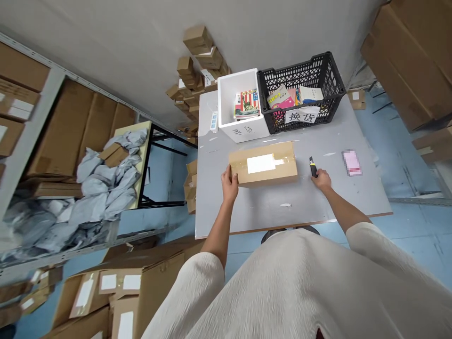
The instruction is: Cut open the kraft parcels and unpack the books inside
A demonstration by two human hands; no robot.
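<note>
A sealed cardboard box (243, 176) with a white label and clear tape lies lengthwise on the grey table (261, 212). At its left end is my left hand (230, 185), fingers against the end and thumb on the near side, gripping it. To the right of the box, my right hand (322, 180) is closed around a black and yellow utility knife (313, 167), which points away from me. The knife is apart from the box. Whether its blade is out is too small to tell.
Behind the box stand a white foam bin (243, 129) and a black plastic crate (334, 89), both with books inside. A pink pixelated item (352, 162) lies at right. A power strip (213, 121) sits at left. Grey parcels (95, 183) and large open cartons (162, 278) crowd the left.
</note>
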